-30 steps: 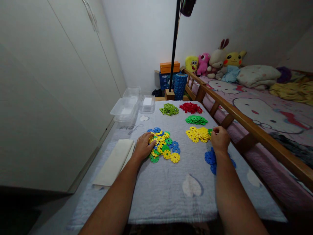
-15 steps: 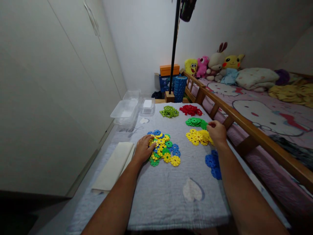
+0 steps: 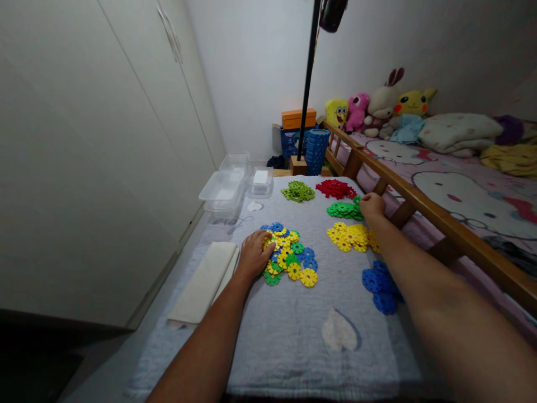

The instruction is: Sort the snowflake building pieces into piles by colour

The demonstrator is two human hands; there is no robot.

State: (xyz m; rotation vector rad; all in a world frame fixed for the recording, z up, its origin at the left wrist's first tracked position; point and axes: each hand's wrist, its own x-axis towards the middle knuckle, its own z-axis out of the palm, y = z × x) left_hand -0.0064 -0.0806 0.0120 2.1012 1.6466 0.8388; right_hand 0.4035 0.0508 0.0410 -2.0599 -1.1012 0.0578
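My left hand (image 3: 255, 256) rests on the left edge of a mixed pile of yellow, blue and green snowflake discs (image 3: 289, 254), fingers curled into the pile. My right hand (image 3: 372, 207) reaches far right, fingers closed at the right edge of the dark green disc pile (image 3: 344, 210), with a green disc just showing at its fingertips. Sorted piles lie around: yellow discs (image 3: 350, 235), blue discs (image 3: 380, 281), red discs (image 3: 335, 188), light green discs (image 3: 297, 191). All sit on a grey quilted blanket (image 3: 293, 330).
Clear plastic containers (image 3: 224, 187) stand at the blanket's far left. A folded cream cloth (image 3: 205, 282) lies left of my arm. A wooden bed rail (image 3: 440, 224) runs along the right, soft toys (image 3: 377, 106) behind it. A black pole (image 3: 308, 84) rises at the back. Wardrobe doors (image 3: 104, 140) line the left.
My right hand moved away from the yellow pile, forward to the dark green pile, carrying a green disc. My left hand stayed on the mixed pile. The view shifted slightly.
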